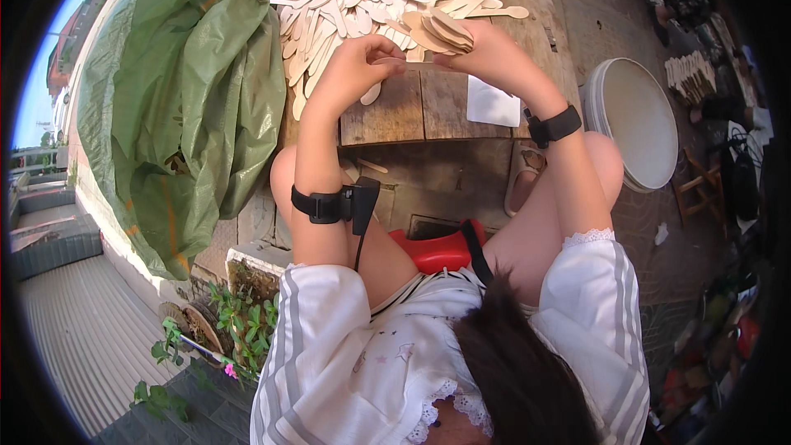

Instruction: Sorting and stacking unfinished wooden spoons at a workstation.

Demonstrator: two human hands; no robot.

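Note:
Wooden spoons (358,4) lie in a wide loose heap on the plank table (383,119) in front of me. My right hand (493,56) is closed round a small stack of wooden spoons (437,31), their bowls fanned out past the thumb side. Just left of it, my left hand (356,68) is closed in a pinch. A thin wooden spoon, seen nearly edge-on, runs from its fingertips toward the right hand's fingers. Whether the right fingers also grip that spoon, I cannot tell. One more spoon (372,94) lies under my left hand, near the heap's edge.
A white square sheet (493,103) lies at the table's right front. A large white bucket (638,124) stands to the right. On the left hangs a bulky green sack (185,107). Below it grow potted plants (247,325). Something red (432,251) is between my legs.

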